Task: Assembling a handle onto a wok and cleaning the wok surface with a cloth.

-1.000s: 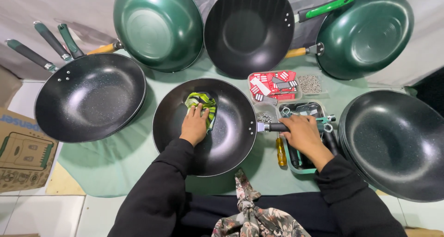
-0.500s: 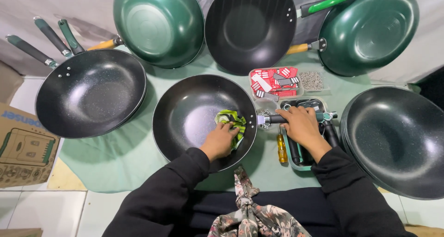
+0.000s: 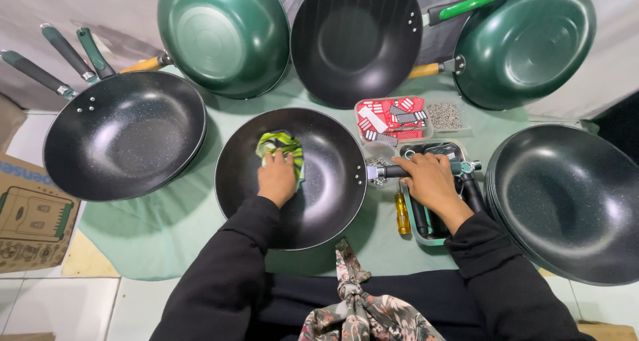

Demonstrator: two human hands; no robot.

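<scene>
Head view, looking straight down: the left hand (image 3: 277,178) presses a crumpled green-and-yellow patterned cloth (image 3: 279,147) flat against the inner wall of the round black speckled non-stick pan (image 3: 293,178) at centre, fingers (image 3: 271,160) spread over the cloth rather than curled round it. Half a second ago that cloth was over by the pan's right side; now it has swept back to the upper left of the bowl, so the wiping is circling the inside and much of the surface has been passed over. The right hand (image 3: 431,180) stays closed round the pan's short dark handle stub (image 3: 389,171), bracing it above the shallow teal plastic tray of tools (image 3: 426,234). Just beside that tray lies a small yellow-handled screwdriver (image 3: 402,213) on the pale green surface cover (image 3: 166,234). Other black and green pans ring the work, untouched.
</scene>
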